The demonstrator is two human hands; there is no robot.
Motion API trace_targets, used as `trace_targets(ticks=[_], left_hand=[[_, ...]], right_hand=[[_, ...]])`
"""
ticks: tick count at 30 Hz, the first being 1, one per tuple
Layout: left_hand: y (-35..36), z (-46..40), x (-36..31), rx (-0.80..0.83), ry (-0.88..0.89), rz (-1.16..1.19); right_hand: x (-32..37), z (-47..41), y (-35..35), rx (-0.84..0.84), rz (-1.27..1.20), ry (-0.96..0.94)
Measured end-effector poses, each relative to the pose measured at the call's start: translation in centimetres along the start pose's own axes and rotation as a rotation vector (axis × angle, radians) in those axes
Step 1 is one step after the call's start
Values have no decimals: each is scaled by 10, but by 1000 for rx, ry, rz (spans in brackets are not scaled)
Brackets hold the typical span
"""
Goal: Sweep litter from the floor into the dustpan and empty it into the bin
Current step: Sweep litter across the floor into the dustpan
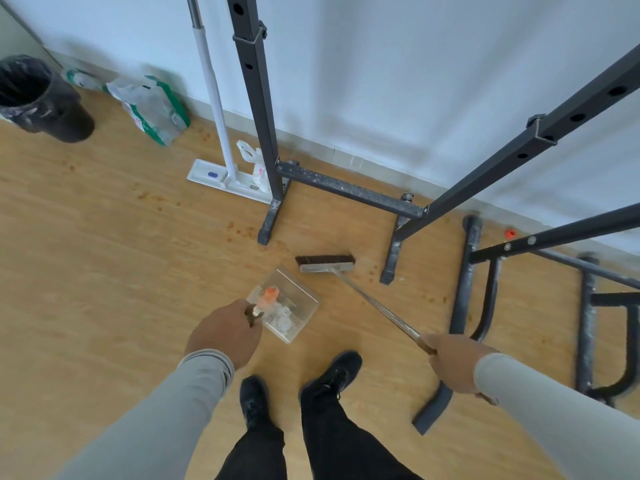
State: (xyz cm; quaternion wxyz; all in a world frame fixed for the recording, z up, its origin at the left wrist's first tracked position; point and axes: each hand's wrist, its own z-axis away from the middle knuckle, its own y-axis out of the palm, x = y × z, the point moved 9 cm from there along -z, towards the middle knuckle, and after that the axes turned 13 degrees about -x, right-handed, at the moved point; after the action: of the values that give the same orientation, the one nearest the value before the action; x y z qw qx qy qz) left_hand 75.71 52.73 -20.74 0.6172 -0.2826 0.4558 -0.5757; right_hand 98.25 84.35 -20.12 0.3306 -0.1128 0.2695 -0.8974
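My left hand (225,336) grips the handle of a clear plastic dustpan (298,294) held just above the wooden floor. Inside the pan lie an orange piece of litter (269,294) and some white scraps (282,318). My right hand (453,362) grips the metal handle of a broom. Its dark-bristled head (325,263) rests on the floor just beyond the dustpan's far edge. A black bin (38,98) lined with a dark bag stands at the far left by the wall.
Black metal rack frames (346,188) stand along the wall ahead and to the right. A white flat mop (225,178) leans on the wall. A plastic bag of bottles (152,105) lies near the bin. Small brown specks dot the floor (104,254). My feet (329,375) are below the dustpan.
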Motion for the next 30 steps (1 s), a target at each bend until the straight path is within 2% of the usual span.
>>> trace_targets(ticks=[1, 2, 4, 8, 15, 18, 21, 25, 27, 30], left_hand=[[-1, -2, -2, -2, 6, -4], [-2, -3, -2, -2, 11, -8], [-1, -5, -1, 0, 21, -11], [-2, -3, 5, 11, 20, -6], [-1, 17, 11, 48, 60, -27], [-1, 24, 10, 46, 129, -108], [-2, 27, 12, 47, 124, -90], [0, 33, 15, 53, 107, -55], [1, 37, 18, 53, 105, -46], [2, 40, 20, 52, 117, -48]], right_hand=[[-12, -1, -10, -54, -55, 27], [-14, 3, -23, -123, -5, -22], [-24, 17, -35, -87, 50, 2], [-29, 39, -47, -101, -12, 11], [44, 1, -9, -137, 53, -21], [49, 2, 21, -109, 166, -45], [30, 17, 32, -146, 319, -97], [-3, 39, 35, -58, 470, -36], [-17, 46, 29, -78, 446, -15], [-37, 62, 16, -151, 214, 34]])
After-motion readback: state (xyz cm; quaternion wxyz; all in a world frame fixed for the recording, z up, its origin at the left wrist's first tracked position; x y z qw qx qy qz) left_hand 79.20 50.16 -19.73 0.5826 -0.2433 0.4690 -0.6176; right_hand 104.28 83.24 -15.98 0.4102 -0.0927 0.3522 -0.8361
